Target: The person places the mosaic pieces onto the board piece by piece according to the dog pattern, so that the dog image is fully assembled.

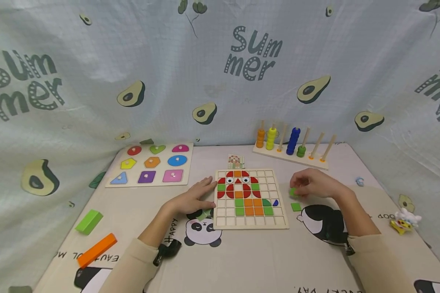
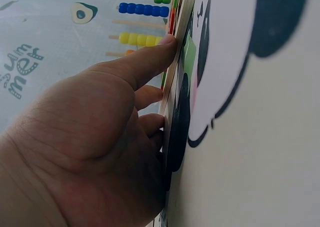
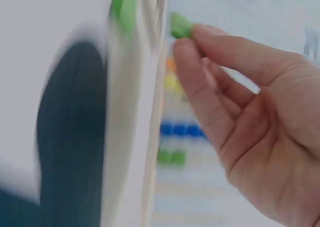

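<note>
A wooden mosaic board (image 1: 225,222) lies on the table, its grid partly filled with red, green and orange tiles around two eye pieces. My left hand (image 1: 192,198) rests at the board's left edge, fingers extended; the left wrist view shows the thumb (image 2: 167,40) against that edge. Right of the board, my right hand (image 1: 316,183) pinches a small green tile (image 3: 180,26) between thumb and forefinger, held off the table. Just below that hand lies a green square tile (image 1: 295,207). A blue piece (image 1: 275,202) sits in the grid beside a green rounded one (image 1: 266,202).
A small picture card (image 1: 236,161) lies behind the board. Farther back stand a shape puzzle (image 1: 111,184) at left and a bead peg rack (image 1: 290,157) at right. Green (image 1: 89,222) and orange (image 1: 97,250) blocks lie front left, a small toy figure (image 1: 405,220) at right.
</note>
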The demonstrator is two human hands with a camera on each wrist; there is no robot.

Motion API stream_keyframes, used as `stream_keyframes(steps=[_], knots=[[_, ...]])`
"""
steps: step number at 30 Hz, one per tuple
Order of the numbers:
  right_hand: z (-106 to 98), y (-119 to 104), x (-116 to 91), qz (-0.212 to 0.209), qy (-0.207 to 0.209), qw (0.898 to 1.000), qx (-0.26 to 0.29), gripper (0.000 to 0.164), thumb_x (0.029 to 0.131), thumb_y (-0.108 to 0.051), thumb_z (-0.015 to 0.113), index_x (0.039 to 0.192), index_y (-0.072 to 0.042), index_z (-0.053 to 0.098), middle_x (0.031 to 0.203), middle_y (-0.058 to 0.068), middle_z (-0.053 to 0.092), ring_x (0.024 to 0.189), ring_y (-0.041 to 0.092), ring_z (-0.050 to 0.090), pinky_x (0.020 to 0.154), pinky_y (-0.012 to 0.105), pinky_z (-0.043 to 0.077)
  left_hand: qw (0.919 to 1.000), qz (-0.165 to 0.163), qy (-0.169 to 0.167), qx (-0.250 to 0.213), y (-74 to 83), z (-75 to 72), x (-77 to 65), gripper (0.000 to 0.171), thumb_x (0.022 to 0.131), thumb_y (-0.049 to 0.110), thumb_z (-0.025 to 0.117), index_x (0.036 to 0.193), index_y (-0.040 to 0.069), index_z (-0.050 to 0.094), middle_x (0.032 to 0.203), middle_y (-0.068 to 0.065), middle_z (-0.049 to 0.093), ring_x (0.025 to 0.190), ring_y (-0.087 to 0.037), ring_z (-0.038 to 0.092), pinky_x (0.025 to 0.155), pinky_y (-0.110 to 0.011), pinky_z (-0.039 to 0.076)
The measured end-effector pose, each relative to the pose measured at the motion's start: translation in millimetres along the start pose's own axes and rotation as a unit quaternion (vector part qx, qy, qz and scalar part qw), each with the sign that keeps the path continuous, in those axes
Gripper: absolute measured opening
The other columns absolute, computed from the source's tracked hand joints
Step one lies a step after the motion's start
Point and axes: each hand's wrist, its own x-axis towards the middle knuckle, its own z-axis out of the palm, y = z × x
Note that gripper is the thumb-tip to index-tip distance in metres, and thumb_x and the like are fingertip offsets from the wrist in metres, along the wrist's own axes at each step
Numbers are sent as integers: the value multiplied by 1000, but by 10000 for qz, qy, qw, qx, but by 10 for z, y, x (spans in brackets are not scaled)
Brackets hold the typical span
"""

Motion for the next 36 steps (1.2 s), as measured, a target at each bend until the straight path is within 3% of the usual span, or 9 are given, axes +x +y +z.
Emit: stream_keyframes(steps=[8, 14, 20, 27, 32, 36], knots=[[481, -754, 304, -1204, -229, 9922, -215, 10, 87, -13, 71, 95, -18, 69, 84, -5, 67, 75, 14, 62, 68, 29, 55, 10000, 74, -19, 59, 14, 2, 9, 78, 90, 47, 61, 154, 25, 22, 162, -2, 6, 148, -24, 0, 118, -51, 7], [890, -1072, 517, -1551, -647, 9811, -963, 7, 84, -16, 75, 90, -19, 71, 79, -12, 65, 72, 6, 58, 67, 24, 53, 10000, 72, -11, 62, 22, -6, 12, 79, 90, 47, 62, 154, 24, 22, 162, -2, 6, 148, -24, 0, 118, -50, 6], [1083, -1169, 593, -1542, -875, 9741, -1407, 8, 83, -16, 76, 85, -21, 70, 73, -12, 62, 68, 5, 53, 64, 21, 49, 10000, 41, -28, 70, 19, -15, 9, 79, 90, 48, 61, 154, 24, 22, 162, -2, 5, 148, -25, 0, 118, -51, 6], [1160, -1186, 596, -1420, -749, 9702, -1816, 8, 82, -19, 77, 86, -24, 71, 73, -16, 60, 71, 6, 52, 66, 22, 47, 10000, -26, -21, 3, 19, -24, -11, 79, 90, 47, 62, 154, 24, 22, 162, -3, 5, 148, -25, -1, 118, -51, 6], [1141, -1169, 550, -1364, -779, 9659, -2057, 12, 83, -21, 76, 95, -24, 75, 79, -18, 61, 73, 6, 52, 69, 24, 47, 10000, -8, -5, -30, 11, -14, -17, 79, 90, 47, 62, 154, 24, 23, 162, -2, 6, 148, -25, -1, 117, -52, 7], [989, -1114, 465, -1396, -628, 9705, -1862, 19, 86, -24, 73, 105, -21, 74, 88, -14, 65, 77, 8, 54, 72, 26, 48, 10000, 8, 3, 30, 7, -4, -9, 79, 90, 48, 62, 154, 25, 22, 162, -1, 5, 148, -24, 0, 118, -51, 7]])
